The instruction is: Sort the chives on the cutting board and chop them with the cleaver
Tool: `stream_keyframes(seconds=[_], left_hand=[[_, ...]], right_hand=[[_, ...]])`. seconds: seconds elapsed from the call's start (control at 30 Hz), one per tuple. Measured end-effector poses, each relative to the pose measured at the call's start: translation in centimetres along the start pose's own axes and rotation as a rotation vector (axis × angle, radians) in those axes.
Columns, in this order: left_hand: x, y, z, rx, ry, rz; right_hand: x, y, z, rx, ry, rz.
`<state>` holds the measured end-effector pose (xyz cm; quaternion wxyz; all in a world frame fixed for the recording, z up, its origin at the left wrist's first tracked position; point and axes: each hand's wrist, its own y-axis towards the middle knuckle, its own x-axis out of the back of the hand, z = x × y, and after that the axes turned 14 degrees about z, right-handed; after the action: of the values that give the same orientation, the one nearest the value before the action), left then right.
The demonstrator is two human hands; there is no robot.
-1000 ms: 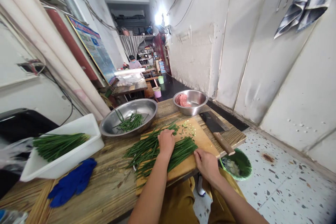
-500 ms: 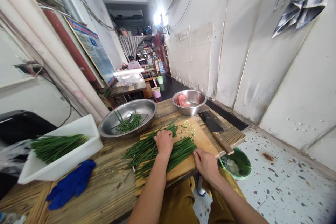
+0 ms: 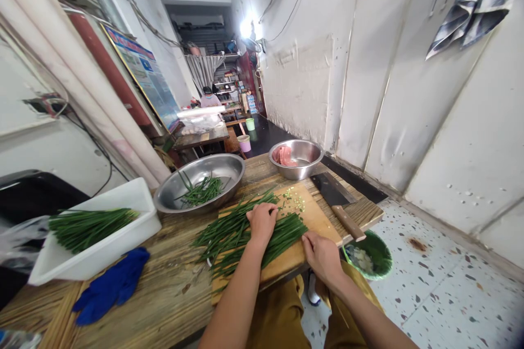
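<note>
Long garlic chives (image 3: 289,233) lie in two loose bunches across a wooden cutting board (image 3: 317,212). My left hand (image 3: 262,223) is over them, its fingers curled and pinched together at the ends of the upper bunch. At the board's near right edge my right hand (image 3: 322,255) is closed beside the lower bunch's ends; what its fingers hold, if anything, is hidden. Small chopped pieces (image 3: 295,198) are scattered on the far part of the board. A cleaver (image 3: 333,191) with a wooden handle rests on the table to the right.
A wide steel basin (image 3: 161,203) with cut chives stands behind left, a steel bowl (image 3: 309,174) with pink pieces behind right. Farther left are a white tub (image 3: 149,223) of chives and a blue glove (image 3: 112,286). A green basket (image 3: 382,262) sits below the table; a person (image 3: 210,99) is far back.
My left hand has shifted slightly right, and its fingertips have come together at the chive ends. My right hand stays at the board's edge.
</note>
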<state>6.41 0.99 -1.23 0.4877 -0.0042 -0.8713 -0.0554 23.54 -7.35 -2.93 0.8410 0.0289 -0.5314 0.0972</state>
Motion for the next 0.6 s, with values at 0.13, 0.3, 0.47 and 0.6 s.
stream_keyframes(seconds=[0.13,0.3,0.47,0.6], left_hand=[[-0.2,0.1,-0.4,-0.026,-0.077,0.062],[-0.5,0.0,-0.9,-0.016,-0.223,0.153],[-1.2,0.4,-0.2,-0.073,-0.288,0.215],[-1.6,0.7,0.2,-0.095,-0.315,0.224]], right_hand=[[-0.1,0.1,-0.1,0.005,-0.009,-0.009],[-0.1,-0.1,-0.2,0.013,-0.011,-0.013],[-0.1,-0.1,-0.1,0.004,-0.013,0.000],[-0.1,-0.1,-0.1,0.012,-0.004,-0.006]])
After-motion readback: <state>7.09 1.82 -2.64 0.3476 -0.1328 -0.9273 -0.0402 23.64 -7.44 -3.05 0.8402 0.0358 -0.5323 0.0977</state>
